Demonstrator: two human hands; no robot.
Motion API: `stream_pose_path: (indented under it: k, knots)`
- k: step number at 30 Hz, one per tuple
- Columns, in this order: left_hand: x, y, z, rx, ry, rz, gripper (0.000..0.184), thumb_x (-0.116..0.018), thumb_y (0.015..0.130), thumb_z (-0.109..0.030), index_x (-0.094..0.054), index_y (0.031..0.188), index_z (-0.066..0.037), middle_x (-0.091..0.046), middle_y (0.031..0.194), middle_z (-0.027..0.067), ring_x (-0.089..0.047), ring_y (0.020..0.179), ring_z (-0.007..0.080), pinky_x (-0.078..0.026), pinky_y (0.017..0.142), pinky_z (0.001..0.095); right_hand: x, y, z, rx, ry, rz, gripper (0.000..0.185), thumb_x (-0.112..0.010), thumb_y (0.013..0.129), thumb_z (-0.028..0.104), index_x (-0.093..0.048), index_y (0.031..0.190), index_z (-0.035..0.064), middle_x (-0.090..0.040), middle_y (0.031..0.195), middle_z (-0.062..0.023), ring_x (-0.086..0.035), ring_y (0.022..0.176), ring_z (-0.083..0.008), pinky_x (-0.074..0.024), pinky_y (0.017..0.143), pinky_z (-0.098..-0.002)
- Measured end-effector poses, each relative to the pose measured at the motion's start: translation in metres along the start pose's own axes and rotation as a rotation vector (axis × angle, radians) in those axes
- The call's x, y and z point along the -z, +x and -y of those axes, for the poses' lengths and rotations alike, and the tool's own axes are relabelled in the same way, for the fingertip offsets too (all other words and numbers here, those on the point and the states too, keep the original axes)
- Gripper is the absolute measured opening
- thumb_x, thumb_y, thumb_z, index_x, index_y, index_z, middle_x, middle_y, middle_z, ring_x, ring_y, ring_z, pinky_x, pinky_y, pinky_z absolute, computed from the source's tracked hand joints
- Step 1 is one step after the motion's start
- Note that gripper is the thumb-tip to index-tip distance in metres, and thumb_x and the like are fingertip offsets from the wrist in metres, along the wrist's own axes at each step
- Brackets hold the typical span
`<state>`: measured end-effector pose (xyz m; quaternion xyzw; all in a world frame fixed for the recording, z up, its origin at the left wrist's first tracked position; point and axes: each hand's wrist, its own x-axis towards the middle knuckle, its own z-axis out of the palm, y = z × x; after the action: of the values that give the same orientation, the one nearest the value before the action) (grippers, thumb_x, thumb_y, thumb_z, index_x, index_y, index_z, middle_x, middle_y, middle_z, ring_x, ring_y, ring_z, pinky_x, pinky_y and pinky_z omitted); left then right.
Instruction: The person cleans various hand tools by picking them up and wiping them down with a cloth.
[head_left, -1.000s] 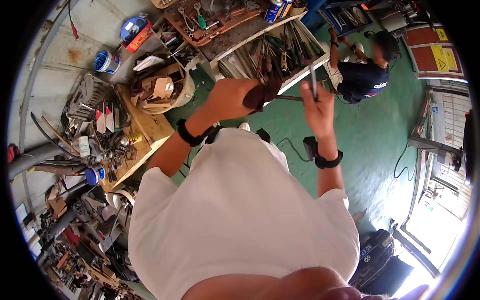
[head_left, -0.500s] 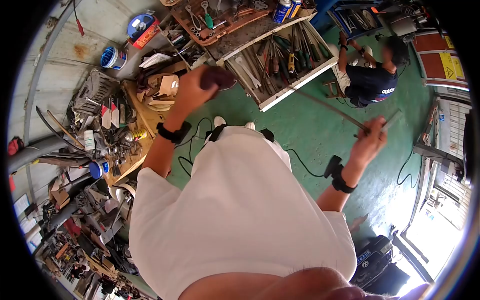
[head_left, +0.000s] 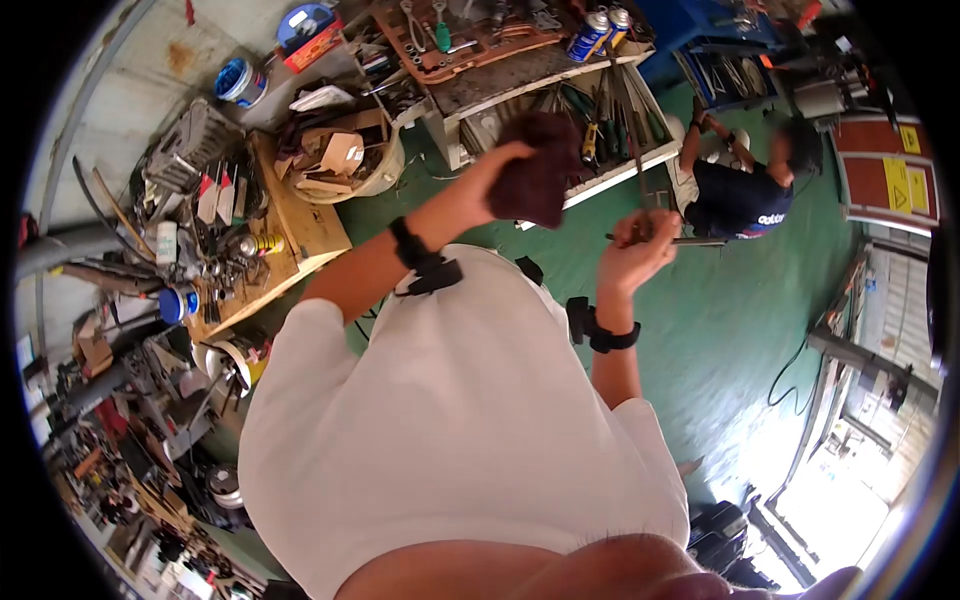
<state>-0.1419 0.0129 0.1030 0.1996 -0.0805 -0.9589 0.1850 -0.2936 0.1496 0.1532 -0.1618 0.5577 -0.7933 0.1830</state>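
Observation:
My left hand (head_left: pixel 492 182) is closed on a dark maroon cloth (head_left: pixel 538 172), which hangs in front of the open drawer (head_left: pixel 640 165) of screwdrivers and long tools. To the right, my right hand (head_left: pixel 640 245) is wrapped round a long thin metal tool (head_left: pixel 640 150). Its shaft reaches up past the drawer's front, and a short metal bar (head_left: pixel 698 241) sticks out sideways at the hand. The cloth and the tool are apart.
A person (head_left: pixel 745 185) in a dark shirt crouches at the right near a blue tool cabinet (head_left: pixel 725 75). Spray cans (head_left: pixel 588 37) and an orange-brown tool tray (head_left: pixel 460 45) lie on the bench. At left are a bin of cardboard (head_left: pixel 385 172) and a wooden table (head_left: pixel 310 235).
The cloth in my left hand has moved right, to the front of the drawer. My right hand has come back left and inward, and the long tool now points upward.

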Motion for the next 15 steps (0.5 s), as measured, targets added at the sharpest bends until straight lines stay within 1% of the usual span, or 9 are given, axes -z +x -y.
stream_pose_path:
  k: [2,4,5,7,10,11,12,14,15]
  knots:
    - [-0.024,0.009,0.012,0.056,-0.047,0.049,0.044,-0.063,0.089,-0.022,-0.056,0.126,0.000,-0.068,0.113,0.0142,-0.068,0.100,0.0279,-0.054,0.094,0.0411,-0.003,-0.011,-0.021,-0.033,-0.013,0.129,0.037,-0.049,0.101,0.032,-0.048,0.078,0.0039,-0.045,0.060,-0.0040,-0.038,0.052,-0.0116,-0.0263,0.046,-0.0274]
    - [-0.027,0.020,0.013,0.053,-0.068,-0.014,0.037,-0.063,0.088,-0.019,-0.060,0.119,-0.001,-0.070,0.109,0.0124,-0.069,0.095,0.0259,-0.056,0.089,0.0401,0.017,-0.010,-0.056,0.293,-0.448,0.433,0.010,-0.057,0.088,0.006,-0.051,0.093,0.0008,-0.051,0.081,-0.0118,-0.048,0.068,-0.0235,-0.0395,0.061,-0.0336]
    - [-0.019,0.031,0.011,0.050,-0.038,0.020,0.034,-0.063,0.087,-0.018,-0.061,0.117,-0.001,-0.070,0.108,0.0121,-0.070,0.092,0.0251,-0.057,0.086,0.0396,0.028,-0.009,-0.074,0.494,-0.608,0.539,0.023,-0.061,0.082,-0.007,-0.052,0.101,-0.0008,-0.054,0.091,-0.0157,-0.053,0.076,-0.0294,-0.0462,0.068,-0.0367]
    - [-0.024,0.030,0.006,-0.051,0.176,-0.005,0.026,-0.063,0.084,-0.015,-0.063,0.108,-0.003,-0.069,0.100,0.0100,-0.069,0.085,0.0214,-0.058,0.079,0.0371,0.026,-0.007,-0.066,0.372,-0.578,0.717,0.029,-0.066,0.078,-0.007,-0.051,0.102,-0.0002,-0.056,0.097,-0.0178,-0.055,0.082,-0.0329,-0.0484,0.074,-0.0385]
    - [-0.025,0.011,-0.010,-0.287,0.480,-0.103,0.024,-0.063,0.081,-0.013,-0.063,0.103,-0.003,-0.068,0.094,0.0074,-0.067,0.082,0.0188,-0.056,0.074,0.0341,0.017,-0.002,-0.061,0.610,-0.681,0.936,0.025,-0.073,0.080,0.007,-0.052,0.092,0.0021,-0.055,0.097,-0.0132,-0.055,0.086,-0.0314,-0.0458,0.073,-0.0411]
    - [-0.021,0.007,-0.019,-0.331,0.741,-0.182,0.027,-0.066,0.077,-0.014,-0.062,0.101,-0.002,-0.066,0.089,0.0056,-0.066,0.081,0.0184,-0.054,0.071,0.0344,0.023,0.003,-0.060,0.659,-0.762,0.918,0.030,-0.075,0.076,0.006,-0.052,0.095,0.0031,-0.055,0.107,-0.0133,-0.056,0.095,-0.0332,-0.0461,0.078,-0.0421]
    - [-0.021,0.002,-0.023,-0.337,0.740,-0.188,0.027,-0.066,0.077,-0.014,-0.062,0.101,-0.002,-0.066,0.089,0.0056,-0.066,0.081,0.0184,-0.054,0.071,0.0344,0.024,0.004,-0.058,0.709,-0.841,0.894,0.035,-0.076,0.072,0.005,-0.053,0.098,0.0040,-0.056,0.117,-0.0134,-0.056,0.104,-0.0350,-0.0464,0.084,-0.0431]
    - [-0.021,-0.011,-0.025,-0.799,1.434,-0.098,0.034,-0.072,0.074,-0.019,-0.061,0.101,-0.002,-0.067,0.087,0.0108,-0.067,0.080,0.0231,-0.053,0.070,0.0367,0.029,0.001,-0.054,0.568,-0.767,0.791,0.031,-0.076,0.071,0.005,-0.056,0.095,0.0070,-0.057,0.121,-0.0113,-0.057,0.111,-0.0327,-0.0442,0.089,-0.0432]
    - [-0.015,-0.014,-0.024,-0.828,1.640,-0.142,0.039,-0.074,0.071,-0.022,-0.062,0.103,-0.004,-0.067,0.087,0.0160,-0.067,0.080,0.0318,-0.053,0.070,0.0411,0.028,0.005,-0.047,0.867,-0.849,0.789,0.030,-0.076,0.071,0.006,-0.057,0.094,0.0085,-0.058,0.121,-0.0099,-0.057,0.113,-0.0311,-0.0431,0.090,-0.0430]
